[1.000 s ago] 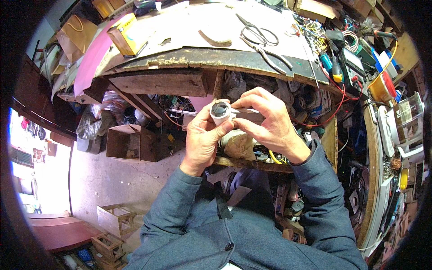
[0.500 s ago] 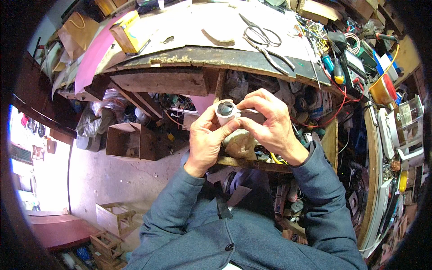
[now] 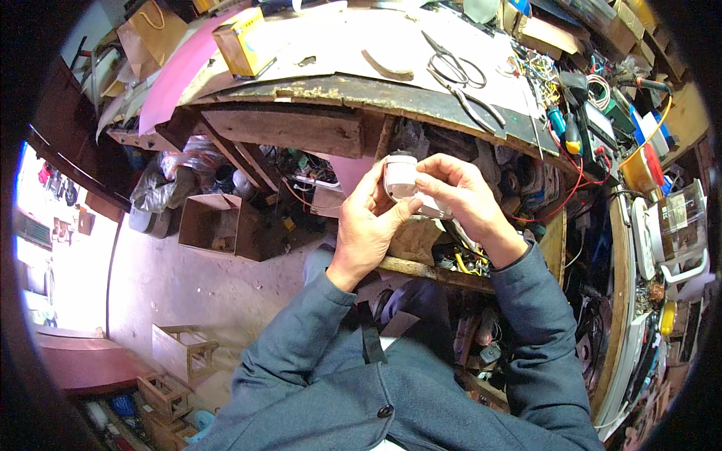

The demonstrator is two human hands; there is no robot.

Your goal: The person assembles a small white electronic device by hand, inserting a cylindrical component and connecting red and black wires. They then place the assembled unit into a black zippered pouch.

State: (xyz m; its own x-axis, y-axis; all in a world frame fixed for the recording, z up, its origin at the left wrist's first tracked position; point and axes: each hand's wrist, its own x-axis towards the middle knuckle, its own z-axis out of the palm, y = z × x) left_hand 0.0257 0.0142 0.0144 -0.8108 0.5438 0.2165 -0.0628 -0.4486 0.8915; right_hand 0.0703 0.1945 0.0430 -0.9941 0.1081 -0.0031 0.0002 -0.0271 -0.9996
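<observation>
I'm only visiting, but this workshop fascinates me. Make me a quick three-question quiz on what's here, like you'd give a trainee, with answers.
1. True or false: the scissors lie on the workbench.
2. Multiple choice: the left hand holds an object that is mainly A) yellow, B) white, C) red.
3. Where does the open cardboard box stand?

Key: 1. True. 2. B. 3. On the floor.

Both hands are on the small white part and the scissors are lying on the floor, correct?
No: the head view shows the scissors on the workbench. The left hand and right hand are indeed on the small white part.
</observation>
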